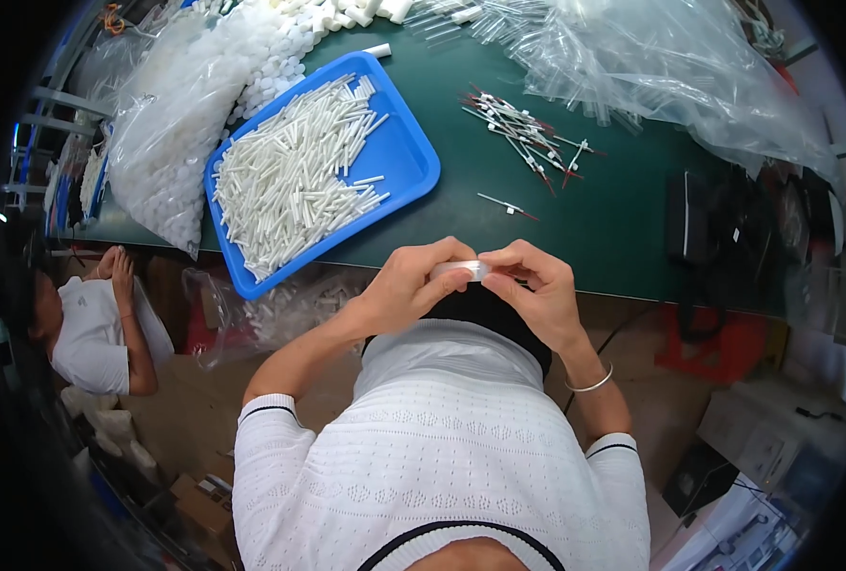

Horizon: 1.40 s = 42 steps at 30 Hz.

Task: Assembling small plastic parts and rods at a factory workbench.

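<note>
Near: left hand and right hand meet at the near edge of the green surface, both pinched closed on one small clear tube held level between the fingertips. Tube sits over the surface edge, above the person's lap. Detail of tube ends too small to tell. Step well done, judged: keep the tube level, grip by the ends, thumbs steady, push straight along its axis so it doesn't kink.

Mid: one loose red-tipped piece, then a pile of red-tipped pieces right of centre. Blue tray of white sticks left.

Far: clear bags of tubes, bag of white caps. Another person sits low left.
</note>
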Available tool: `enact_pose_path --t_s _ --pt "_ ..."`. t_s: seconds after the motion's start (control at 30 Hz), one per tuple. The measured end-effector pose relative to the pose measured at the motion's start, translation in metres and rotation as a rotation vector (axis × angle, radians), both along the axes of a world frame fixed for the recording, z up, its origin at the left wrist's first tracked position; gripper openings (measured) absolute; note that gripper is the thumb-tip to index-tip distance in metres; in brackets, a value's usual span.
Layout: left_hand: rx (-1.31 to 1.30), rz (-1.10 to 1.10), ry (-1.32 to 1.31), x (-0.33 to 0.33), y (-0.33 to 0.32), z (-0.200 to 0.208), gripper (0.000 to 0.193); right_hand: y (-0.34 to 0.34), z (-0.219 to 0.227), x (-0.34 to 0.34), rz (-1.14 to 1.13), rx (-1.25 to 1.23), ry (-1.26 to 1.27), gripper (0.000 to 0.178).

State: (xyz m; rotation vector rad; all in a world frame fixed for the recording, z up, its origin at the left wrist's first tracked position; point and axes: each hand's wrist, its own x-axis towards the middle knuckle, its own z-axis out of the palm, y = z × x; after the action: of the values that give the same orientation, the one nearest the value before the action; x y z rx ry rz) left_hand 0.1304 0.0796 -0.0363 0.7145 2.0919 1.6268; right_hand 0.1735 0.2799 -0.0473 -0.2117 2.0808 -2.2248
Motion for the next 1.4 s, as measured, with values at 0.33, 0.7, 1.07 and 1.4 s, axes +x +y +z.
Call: enact_pose_path --t_s 0.33,0.7,1.07,1.4 --pt "-0.233 -0.036 0.518 0.01 0.003 0.0 0.022 -0.005 -0.024 0.002 -0.031 -0.308 -0.079 0.018" --pt "-0.162 0.1 0.573 0.01 0.009 0.001 0.028 -0.013 -0.022 0.005 -0.067 -0.366 -0.007 0.021" --pt "0.048 -0.054 -0.397 0.023 0.005 -0.012 0.047 -0.006 -0.011 0.004 0.044 -0.063 -0.018 0.027" --pt "0.695 -0.025 -1.005 0.04 0.025 -0.02 0.057 -0.023 -0.011 0.024 -0.139 0.437 0.603 0.078"
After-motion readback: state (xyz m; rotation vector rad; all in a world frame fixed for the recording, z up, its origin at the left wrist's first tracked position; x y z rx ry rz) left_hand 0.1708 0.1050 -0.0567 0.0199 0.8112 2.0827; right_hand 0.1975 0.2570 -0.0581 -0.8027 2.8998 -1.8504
